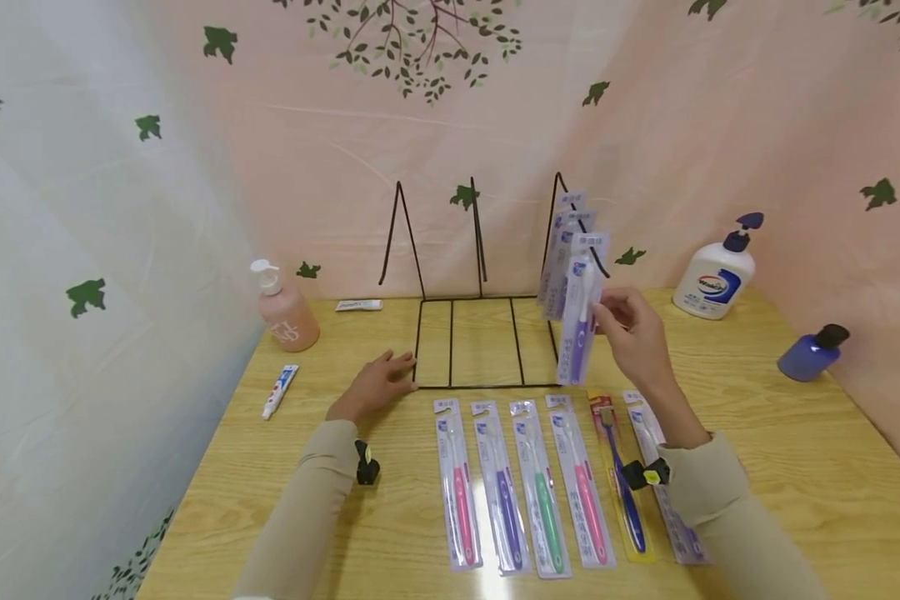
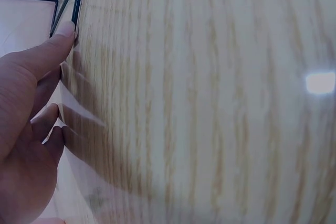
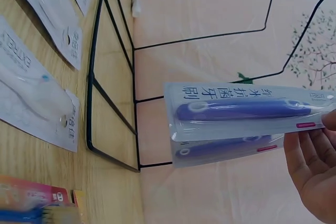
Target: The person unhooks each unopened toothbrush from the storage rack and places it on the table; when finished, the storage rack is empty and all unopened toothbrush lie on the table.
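My right hand [image 1: 633, 333] pinches the edge of a packaged purple toothbrush [image 1: 579, 321] between thumb and fingers. The pack stands upright at the front end of the right-hand prong of a black wire rack [image 1: 487, 387], and the prong's tip overlaps its top. Behind it on that prong hang more packaged toothbrushes [image 1: 551, 283]; the right wrist view shows another purple one [image 3: 226, 150] just beyond. At the rack's front left corner my left hand [image 1: 378, 385] rests with loosely extended fingers, the thumb tip touching the wire [image 2: 79, 3].
In front of the rack lies a row of packaged toothbrushes [image 1: 506, 500], one in a red and yellow pack [image 1: 622, 483]. Left stand a pink pump bottle [image 1: 288, 317] and two small tubes [image 1: 280, 392]; right, a white pump bottle [image 1: 712, 279] and a blue bottle [image 1: 806, 358]. Patterned cloth [image 1: 307, 125] hangs behind.
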A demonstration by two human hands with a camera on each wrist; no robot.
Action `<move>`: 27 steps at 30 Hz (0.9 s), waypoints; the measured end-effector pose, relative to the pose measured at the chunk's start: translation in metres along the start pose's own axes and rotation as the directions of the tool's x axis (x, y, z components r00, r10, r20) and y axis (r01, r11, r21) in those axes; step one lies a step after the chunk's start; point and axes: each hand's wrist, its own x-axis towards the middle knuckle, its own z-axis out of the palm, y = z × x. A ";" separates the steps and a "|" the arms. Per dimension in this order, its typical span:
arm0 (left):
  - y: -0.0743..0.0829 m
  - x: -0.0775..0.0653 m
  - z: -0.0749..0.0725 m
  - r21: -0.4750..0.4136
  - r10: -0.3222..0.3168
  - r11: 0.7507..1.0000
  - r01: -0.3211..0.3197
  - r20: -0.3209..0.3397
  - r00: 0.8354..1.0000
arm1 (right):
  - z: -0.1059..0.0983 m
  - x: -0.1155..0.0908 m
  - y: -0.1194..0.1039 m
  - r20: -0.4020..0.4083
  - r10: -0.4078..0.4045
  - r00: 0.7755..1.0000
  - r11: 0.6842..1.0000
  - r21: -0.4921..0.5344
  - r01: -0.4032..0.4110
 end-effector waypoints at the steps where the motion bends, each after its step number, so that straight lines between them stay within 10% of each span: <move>1: 0.000 0.000 0.000 -0.003 0.001 1.000 -0.001 -0.001 1.000 | -0.002 -0.003 0.001 0.004 0.001 1.000 1.000 -0.001 -0.001; 18: 0.002 -0.002 -0.001 -0.026 -0.008 1.000 0.008 0.004 1.000 | -0.038 -0.048 -0.024 0.029 -0.026 0.999 0.997 -0.074 0.028; 27: 0.001 -0.002 0.000 -0.033 0.003 0.999 -0.003 0.001 1.000 | -0.083 -0.066 0.003 0.044 0.158 0.986 0.943 -0.303 -0.138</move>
